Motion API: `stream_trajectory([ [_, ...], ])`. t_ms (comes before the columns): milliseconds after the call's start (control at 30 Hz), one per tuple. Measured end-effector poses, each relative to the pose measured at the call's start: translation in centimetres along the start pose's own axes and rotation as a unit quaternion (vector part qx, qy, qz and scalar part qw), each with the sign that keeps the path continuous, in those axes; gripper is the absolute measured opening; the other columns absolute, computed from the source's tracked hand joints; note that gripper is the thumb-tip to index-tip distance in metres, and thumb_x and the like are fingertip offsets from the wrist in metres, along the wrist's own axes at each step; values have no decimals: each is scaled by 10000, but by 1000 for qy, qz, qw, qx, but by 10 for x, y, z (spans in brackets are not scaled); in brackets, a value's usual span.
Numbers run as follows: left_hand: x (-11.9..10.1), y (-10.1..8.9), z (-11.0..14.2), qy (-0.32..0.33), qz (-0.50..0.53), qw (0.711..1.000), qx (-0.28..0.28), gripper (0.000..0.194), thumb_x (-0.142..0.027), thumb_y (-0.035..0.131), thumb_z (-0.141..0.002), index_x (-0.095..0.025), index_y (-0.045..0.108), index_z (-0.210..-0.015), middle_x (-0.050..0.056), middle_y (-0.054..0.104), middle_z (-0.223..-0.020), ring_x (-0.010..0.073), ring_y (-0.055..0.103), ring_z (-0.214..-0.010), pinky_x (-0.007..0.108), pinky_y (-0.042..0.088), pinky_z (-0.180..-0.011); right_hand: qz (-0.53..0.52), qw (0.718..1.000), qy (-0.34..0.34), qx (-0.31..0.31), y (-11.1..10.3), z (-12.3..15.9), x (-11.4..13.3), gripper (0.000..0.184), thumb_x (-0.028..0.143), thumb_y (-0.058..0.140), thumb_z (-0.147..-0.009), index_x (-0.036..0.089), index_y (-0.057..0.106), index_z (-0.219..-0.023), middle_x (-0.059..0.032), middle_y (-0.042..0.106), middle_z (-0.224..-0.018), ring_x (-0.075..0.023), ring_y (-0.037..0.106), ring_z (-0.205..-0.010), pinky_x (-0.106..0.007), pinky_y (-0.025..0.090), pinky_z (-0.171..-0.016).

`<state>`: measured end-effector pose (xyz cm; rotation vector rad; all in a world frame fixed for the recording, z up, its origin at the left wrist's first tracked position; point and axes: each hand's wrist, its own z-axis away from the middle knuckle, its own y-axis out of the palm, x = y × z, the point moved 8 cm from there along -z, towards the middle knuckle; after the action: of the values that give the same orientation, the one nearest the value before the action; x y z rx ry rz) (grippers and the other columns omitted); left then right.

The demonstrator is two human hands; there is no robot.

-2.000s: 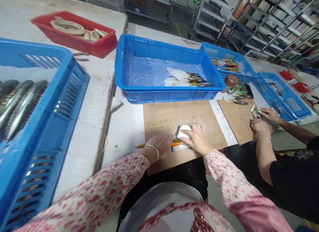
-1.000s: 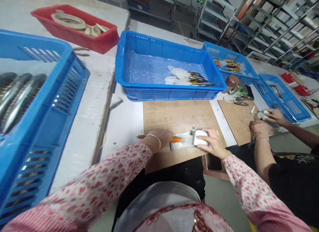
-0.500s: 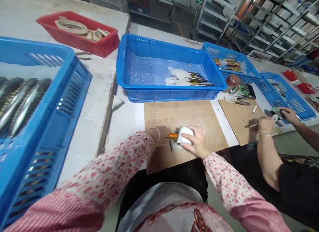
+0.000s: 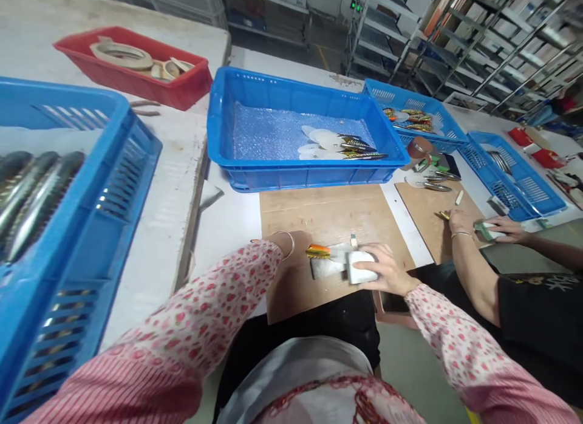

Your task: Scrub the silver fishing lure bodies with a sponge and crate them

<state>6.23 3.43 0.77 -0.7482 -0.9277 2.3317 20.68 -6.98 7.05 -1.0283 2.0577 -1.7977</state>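
My right hand [image 4: 385,271] is closed on a white block [image 4: 359,271] resting on the brown board [image 4: 328,220] near its front edge. Under and left of the block lies an orange and yellow fishing lure [image 4: 317,251] on a pale pad. My left hand [image 4: 298,245] is mostly hidden behind my own sleeve and wrist; it sits at the lure's left end, its fingers out of sight. A metal bangle circles that wrist.
A blue crate [image 4: 300,132] with several lures and white discs stands behind the board. A big blue crate [image 4: 77,193] of grey lures is at left, a red tray [image 4: 132,68] far left. A co-worker's hands [image 4: 460,220] work at right beside more blue crates [image 4: 514,175].
My right hand slid the white block back and forth along the lure, now to the right end. The co-worker's hands shifted on the neighbouring board.
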Motion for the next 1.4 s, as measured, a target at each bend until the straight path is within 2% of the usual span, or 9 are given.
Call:
stream_trajectory([
  [300,-2,-5,3,-22,-7,1000,12,290,-278,613,-680,-128,691,-915,136,713,-901,246,668,-795,316,516,-718,-14,991,-24,131,7,-25,17,417,566,636,-806,275,657,-1104,-88,545,-1222,-264,459,-1117,-396,339,-904],
  [400,-3,-4,3,-17,-1,1000,11,284,-235,613,-683,-115,686,-929,151,705,-943,255,668,-834,334,516,-740,-27,990,9,135,-1,-26,10,432,567,655,-790,257,660,-1091,-89,556,-1192,-249,481,-1089,-377,351,-887],
  [567,-5,-6,13,-24,10,1000,6,241,-246,581,-725,-117,690,-896,131,713,-882,219,670,-765,299,509,-711,-9,991,-52,123,16,-33,26,407,553,671,-783,282,663,-1087,-76,537,-1227,-266,448,-1129,-407,338,-913],
  [667,-6,-5,17,-26,8,1000,-9,250,-250,568,-729,-127,685,-912,126,712,-897,210,669,-759,271,505,-683,-3,998,-9,57,1,-6,-4,400,542,654,-803,266,666,-1092,-89,529,-1234,-266,454,-1135,-407,361,-912],
  [767,-3,2,17,-35,-3,999,-26,274,-262,564,-730,-131,676,-942,140,702,-937,237,668,-810,298,511,-705,56,991,120,-32,-41,44,-57,377,520,640,-821,242,678,-1072,-108,548,-1166,-276,496,-1063,-428,389,-876],
  [867,-4,10,19,-24,-22,997,-70,290,-252,541,-745,-158,652,-995,123,687,-988,256,655,-883,338,510,-756,47,983,164,-68,-62,70,-72,397,518,651,-811,247,665,-1100,-109,525,-1186,-282,497,-1074,-438,398,-890],
  [1000,-12,20,30,-12,-60,986,-155,303,-157,505,-757,-147,606,-1043,129,676,-926,282,645,-883,386,501,-758,-16,990,134,-47,-26,26,-38,410,525,676,-790,251,663,-1096,-99,527,-1200,-269,492,-1086,-417,400,-895],
  [1133,-17,32,38,-34,-95,981,-167,347,-98,413,-822,-118,546,-1141,154,662,-915,280,655,-854,375,508,-700,-13,986,153,-68,13,-31,-12,413,525,689,-781,272,667,-1106,-89,546,-1164,-262,476,-1091,-403,380,-909],
  [1400,-25,30,47,-45,-101,983,-148,329,-87,521,-769,-109,532,-1097,144,651,-954,288,664,-850,380,531,-695,18,983,173,-61,-13,19,-33,369,500,600,-860,247,660,-1122,-106,519,-1198,-267,473,-1085,-402,375,-873],
])
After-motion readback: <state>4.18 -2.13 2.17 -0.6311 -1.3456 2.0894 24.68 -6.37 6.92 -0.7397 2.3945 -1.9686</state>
